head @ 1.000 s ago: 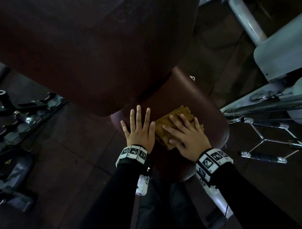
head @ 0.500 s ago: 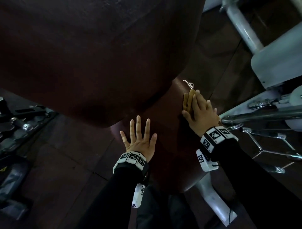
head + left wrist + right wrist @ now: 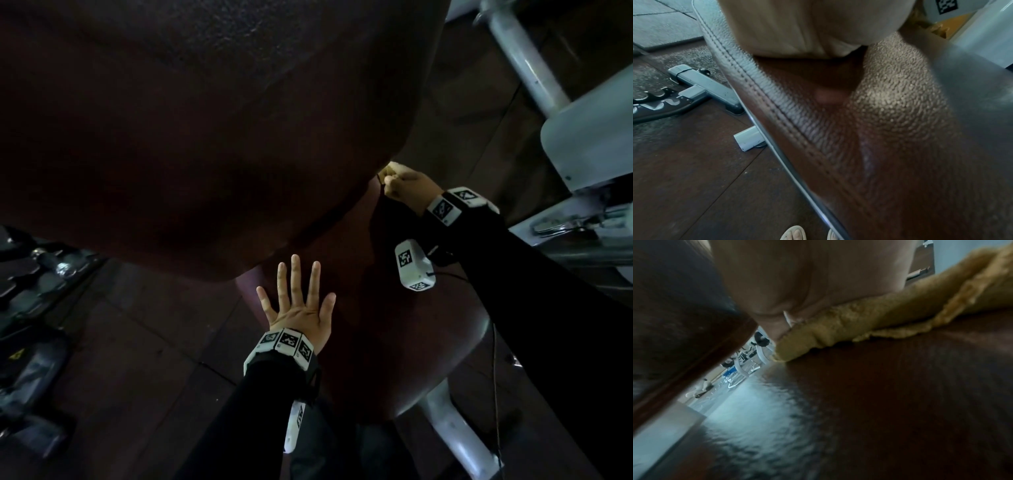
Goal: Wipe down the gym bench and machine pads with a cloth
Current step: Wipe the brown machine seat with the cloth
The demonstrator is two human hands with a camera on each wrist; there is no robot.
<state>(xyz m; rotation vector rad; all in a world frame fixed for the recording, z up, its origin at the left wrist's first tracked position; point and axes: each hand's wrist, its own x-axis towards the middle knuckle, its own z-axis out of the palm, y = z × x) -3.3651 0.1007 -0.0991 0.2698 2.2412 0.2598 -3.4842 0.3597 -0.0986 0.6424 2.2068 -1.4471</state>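
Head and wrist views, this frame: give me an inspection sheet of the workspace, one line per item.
Surface: maroon seat pad, backrest pad overhanging it.
Job's things: yellow cloth on the seat's far edge.
Clutter: nothing seen on the pad.
Grips: left hand flat on the seat, fingers spread; right hand curled round the cloth.
Cables: thin black wire hanging by the right sleeve.
Surroundings: white machine frame right; dark floor equipment left.
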